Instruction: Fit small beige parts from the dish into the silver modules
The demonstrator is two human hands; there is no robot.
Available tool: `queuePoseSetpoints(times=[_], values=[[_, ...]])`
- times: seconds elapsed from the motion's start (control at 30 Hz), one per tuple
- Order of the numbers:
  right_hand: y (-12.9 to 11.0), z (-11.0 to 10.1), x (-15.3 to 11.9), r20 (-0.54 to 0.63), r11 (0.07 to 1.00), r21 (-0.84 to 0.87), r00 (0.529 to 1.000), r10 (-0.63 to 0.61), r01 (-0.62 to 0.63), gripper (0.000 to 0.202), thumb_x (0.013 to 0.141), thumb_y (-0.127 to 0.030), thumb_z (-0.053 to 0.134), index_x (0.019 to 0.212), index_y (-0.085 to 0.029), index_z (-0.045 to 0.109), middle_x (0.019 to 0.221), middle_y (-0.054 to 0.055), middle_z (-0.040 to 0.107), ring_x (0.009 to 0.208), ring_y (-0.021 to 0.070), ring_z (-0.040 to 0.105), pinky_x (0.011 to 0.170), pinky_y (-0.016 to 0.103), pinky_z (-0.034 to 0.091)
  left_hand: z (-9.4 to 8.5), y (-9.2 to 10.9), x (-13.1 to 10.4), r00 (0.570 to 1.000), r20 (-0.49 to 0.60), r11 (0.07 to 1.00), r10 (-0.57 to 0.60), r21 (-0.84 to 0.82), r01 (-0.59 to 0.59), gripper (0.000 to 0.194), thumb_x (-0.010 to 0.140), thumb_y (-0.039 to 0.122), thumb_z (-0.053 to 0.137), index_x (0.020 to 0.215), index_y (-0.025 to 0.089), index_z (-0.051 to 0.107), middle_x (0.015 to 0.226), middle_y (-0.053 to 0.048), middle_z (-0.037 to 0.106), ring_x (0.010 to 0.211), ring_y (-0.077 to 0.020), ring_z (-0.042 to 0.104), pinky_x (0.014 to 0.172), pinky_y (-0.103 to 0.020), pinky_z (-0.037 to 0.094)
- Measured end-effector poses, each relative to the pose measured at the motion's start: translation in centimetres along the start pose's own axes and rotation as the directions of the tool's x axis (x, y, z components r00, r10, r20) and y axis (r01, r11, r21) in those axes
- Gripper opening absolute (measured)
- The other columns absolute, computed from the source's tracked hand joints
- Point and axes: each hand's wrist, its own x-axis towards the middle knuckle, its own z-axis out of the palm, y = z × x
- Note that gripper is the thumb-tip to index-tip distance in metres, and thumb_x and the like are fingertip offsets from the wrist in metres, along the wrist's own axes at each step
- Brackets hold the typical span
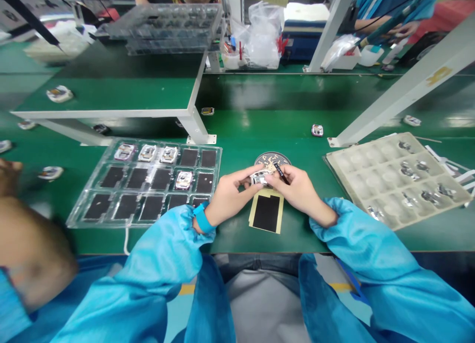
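My left hand point(235, 192) pinches a small silvery watch-like casing point(261, 177) in front of me. On its right side, my right hand point(295, 187) has its fingertips against the casing and also holds a black pen-like tool point(281, 173), tilted up to the left. Just behind the casing lies a round perforated dish point(273, 158) with small pale pieces in it. Below my hands, a black rectangular sheet on yellowish backing point(266, 213) rests on the green bench. Fingertip details are small and partly hidden.
A clear tray point(148, 184) with casings and black inserts is at left; a cream tray point(401, 179) with silvery parts is at right. A raised shelf point(122, 80) and slanted post point(389, 80) stand behind. Another person's arm point(33, 234) is at far left.
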Motion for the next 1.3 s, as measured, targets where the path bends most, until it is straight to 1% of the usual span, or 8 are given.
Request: queuePoseSetpoints(times=[0.13, 0.33, 0.53, 0.73, 0.83, 0.93, 1.07, 1.3], values=[[0.6, 0.7, 0.0, -0.030, 0.979, 0.174, 0.994, -0.106, 0.109, 0.031, 0.080, -0.040, 0.080, 0.094, -0.023, 0.058, 0.091, 0.001, 0.065, 0.088, 0.0181, 0.063, 0.083, 0.033, 0.050, 0.2, 0.2, 0.2, 0.993, 0.062, 0.943, -0.104, -0.310, 0.119, 0.057, 0.080, 0.031, 0.083, 0.133, 0.017, 0.069, 0.122, -0.011, 0.075, 0.111, -0.0270, 0.073, 0.100, -0.040, 0.059], [0.9, 1.2, 0.0, -0.016, 0.944, 0.308, 0.993, -0.116, 0.115, 0.027, 0.079, -0.027, 0.079, 0.099, -0.023, 0.062, 0.094, 0.002, 0.068, 0.091, 0.0177, 0.065, 0.087, 0.034, 0.054, 0.1, 0.4, 0.5, 0.991, 0.077, 0.899, -0.110, -0.418, 0.132, 0.053, 0.076, 0.027, 0.087, 0.126, 0.017, 0.073, 0.123, -0.011, 0.075, 0.114, -0.0290, 0.072, 0.103, -0.043, 0.058], [0.9, 1.6, -0.1, -0.063, 0.957, 0.265, 0.993, -0.101, 0.114, 0.021, 0.079, -0.023, 0.077, 0.093, -0.021, 0.063, 0.086, 0.000, 0.068, 0.082, 0.0159, 0.065, 0.077, 0.030, 0.054, -0.2, -0.1, 0.5, 0.988, 0.107, 0.924, -0.112, -0.353, 0.143, 0.035, 0.090, 0.030, 0.073, 0.123, 0.020, 0.076, 0.124, -0.010, 0.075, 0.098, -0.0229, 0.074, 0.087, -0.036, 0.063], [0.8, 2.1, -0.2, -0.082, 0.976, 0.201, 0.994, -0.065, 0.081, 0.026, 0.076, -0.034, 0.084, 0.092, -0.019, 0.070, 0.085, 0.001, 0.069, 0.076, 0.0160, 0.061, 0.072, 0.031, 0.050, 0.9, -0.7, 0.4, 0.998, 0.008, 0.935, 0.069, -0.350, -0.062, 0.029, 0.084, 0.024, 0.079, 0.113, 0.022, 0.079, 0.125, -0.010, 0.067, 0.114, -0.0229, 0.069, 0.099, -0.035, 0.059], [0.6, 2.3, -0.3, -0.090, 0.988, 0.140, 0.995, -0.051, 0.064, 0.025, 0.077, -0.040, 0.083, 0.085, -0.018, 0.073, 0.074, 0.000, 0.066, 0.065, 0.0138, 0.054, 0.064, 0.029, 0.044, 1.2, -0.8, 0.2, 0.992, -0.003, 0.963, 0.123, -0.242, -0.120, 0.028, 0.089, 0.025, 0.073, 0.117, 0.023, 0.078, 0.124, -0.011, 0.065, 0.114, -0.0222, 0.067, 0.093, -0.032, 0.061], [0.5, 2.3, -0.3, -0.140, 0.991, 0.096, 0.987, -0.081, 0.095, 0.025, 0.079, -0.042, 0.081, 0.080, -0.019, 0.071, 0.070, -0.001, 0.063, 0.063, 0.0131, 0.050, 0.061, 0.028, 0.041, 1.2, -0.5, -0.1, 0.984, -0.046, 0.985, 0.174, -0.016, -0.175, 0.030, 0.092, 0.023, 0.069, 0.122, 0.022, 0.074, 0.122, -0.011, 0.067, 0.106, -0.0200, 0.068, 0.085, -0.031, 0.060], [0.7, 2.5, -0.2, -0.188, 0.991, 0.098, 0.980, -0.071, 0.091, 0.030, 0.078, -0.046, 0.080, 0.080, -0.020, 0.067, 0.067, -0.002, 0.059, 0.061, 0.0128, 0.048, 0.059, 0.027, 0.040, 1.4, -0.3, -0.3, 0.983, -0.045, 0.969, 0.177, 0.185, -0.166, 0.030, 0.095, 0.021, 0.063, 0.125, 0.021, 0.070, 0.117, -0.007, 0.074, 0.096, -0.0171, 0.068, 0.087, -0.032, 0.056], [0.6, 3.0, 0.0, -0.168, 0.987, 0.150, 0.985, -0.034, 0.060, 0.043, 0.075, -0.057, 0.081, 0.073, -0.021, 0.058, 0.064, -0.004, 0.052, 0.060, 0.0125, 0.045, 0.058, 0.028, 0.037, 2.0, -0.2, -0.4, 0.978, -0.128, 0.980, 0.165, 0.130, -0.148, 0.025, 0.094, 0.020, 0.064, 0.117, 0.018, 0.073, 0.111, -0.007, 0.077, 0.088, -0.0157, 0.068, 0.079, -0.029, 0.054]])
